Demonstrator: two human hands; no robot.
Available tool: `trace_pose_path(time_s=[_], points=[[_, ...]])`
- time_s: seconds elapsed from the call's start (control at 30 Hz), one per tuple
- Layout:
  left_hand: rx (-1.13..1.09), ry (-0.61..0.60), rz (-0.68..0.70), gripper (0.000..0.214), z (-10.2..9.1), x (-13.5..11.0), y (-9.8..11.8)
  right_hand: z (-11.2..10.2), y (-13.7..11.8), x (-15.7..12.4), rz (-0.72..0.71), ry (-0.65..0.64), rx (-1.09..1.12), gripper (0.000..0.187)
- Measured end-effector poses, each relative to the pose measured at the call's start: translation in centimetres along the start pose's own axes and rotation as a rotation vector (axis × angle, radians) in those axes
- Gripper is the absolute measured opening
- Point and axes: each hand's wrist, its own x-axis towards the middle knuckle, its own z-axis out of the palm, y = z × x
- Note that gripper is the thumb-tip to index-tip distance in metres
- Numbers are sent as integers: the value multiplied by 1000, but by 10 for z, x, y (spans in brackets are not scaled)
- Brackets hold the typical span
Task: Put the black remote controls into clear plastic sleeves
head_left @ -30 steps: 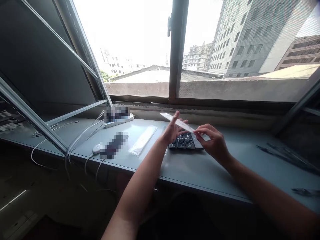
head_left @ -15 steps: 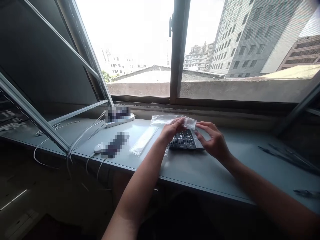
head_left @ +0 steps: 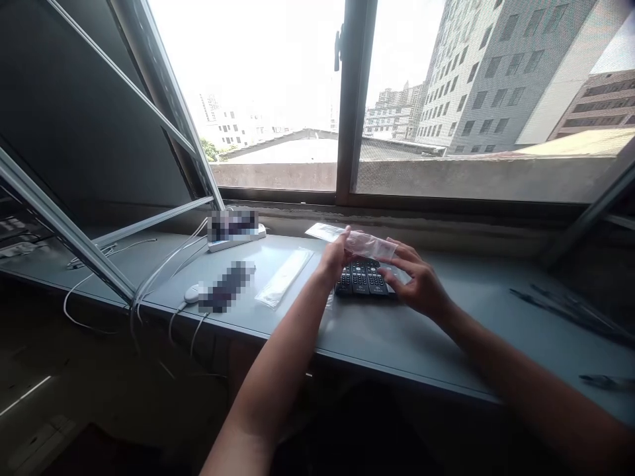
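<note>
A long clear plastic bag [head_left: 370, 246] is held sideways above the table, pinched at about its middle by my left hand [head_left: 335, 256]. At the bag's right end is my right hand [head_left: 421, 280], its fingertips on the plastic and its thumb lower down, a little apart. Below the bag, several black remote controls [head_left: 362, 284] lie side by side on the table, keys facing up. Both the bag and my right hand cover part of them. To the left of my left forearm, more clear plastic bags [head_left: 284, 279] lie flat.
On the blue-grey table [head_left: 421, 350] are a blurred-out device [head_left: 228, 287], a white round charger with cable [head_left: 192, 293] and a white power strip [head_left: 238, 239]. Dark thin items [head_left: 570, 311] lie at the right. A metal frame [head_left: 64, 225] stands left; a window is behind.
The bag has turned and now tilts down to the right, flatter than before. My right hand has moved slightly left, its fingers closing toward the bag's end.
</note>
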Motion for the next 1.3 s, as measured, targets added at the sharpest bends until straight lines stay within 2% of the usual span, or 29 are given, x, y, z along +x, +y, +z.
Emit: trace_pose_path(time_s=[0.1, 0.3, 0.37, 0.47, 0.6, 0.7, 0.87, 1.07, 1.3], points=[[-47, 39, 62, 39, -4, 1, 4, 0, -2, 0, 25, -27, 36, 33], [-12, -83, 55, 37, -4, 0, 0, 2, 0, -3, 35, -177, 132, 66], [-29, -57, 58, 37, -5, 2, -2, 2, 1, -4, 51, -211, 133, 72], [-98, 43, 70, 38, -9, 7, -2, 1, 2, -4, 50, -239, 128, 80], [-157, 86, 71, 39, -12, 9, -1, 1, 1, -3, 33, -250, 150, 71], [-115, 23, 31, 37, -8, 5, -1, 3, 1, -4, 33, -256, 166, 69], [-55, -64, 1, 34, -2, 0, -3, 5, 1, -6, 96, -287, 164, 90], [-47, -153, 2, 35, 3, -5, -7, 4, -5, -1, 29, -294, 182, 79], [4, -300, 26, 42, 11, -18, -9, 3, -6, -1, 94, -324, 191, 82]])
